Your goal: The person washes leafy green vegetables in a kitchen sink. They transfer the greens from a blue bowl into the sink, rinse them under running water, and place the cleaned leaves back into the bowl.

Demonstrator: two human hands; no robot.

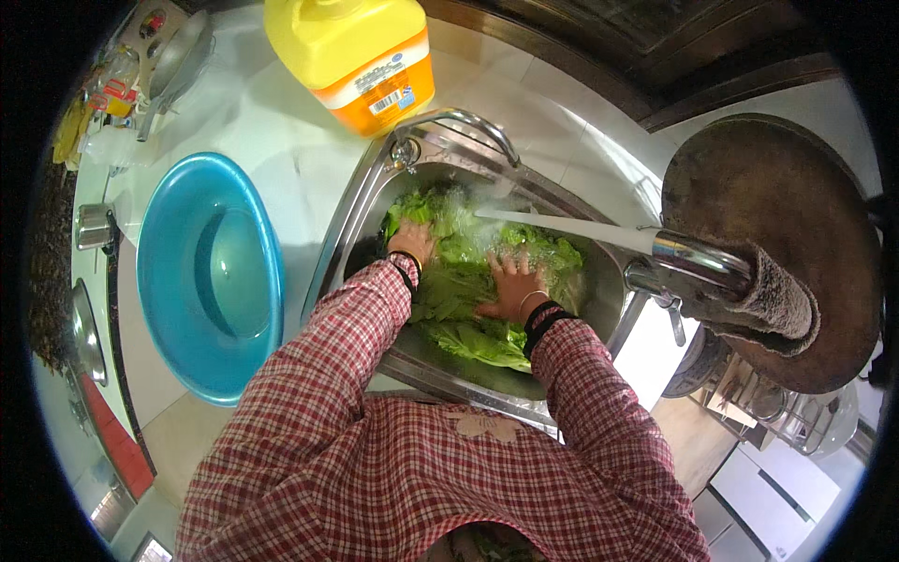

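Green leafy vegetables (456,291) fill much of the stainless steel sink (604,309) in front of me. My left hand (413,242) rests on the leaves near the sink's left wall, its fingertips partly hidden among them. On the right side of the pile, my right hand (516,284) presses down with its fingers spread, holding nothing. From the chrome faucet (692,261) at the right, a stream of water (569,228) pours onto the leaves at the far side. Splashing blurs the spot where it lands.
A blue plastic basin (158,281) stands left of the sink. Behind the sink sits a yellow jug (330,49), near a curved metal spout (463,116). A cloth (779,302) hangs on the faucet, before a large round board (765,183). A wok (179,63) lies back left.
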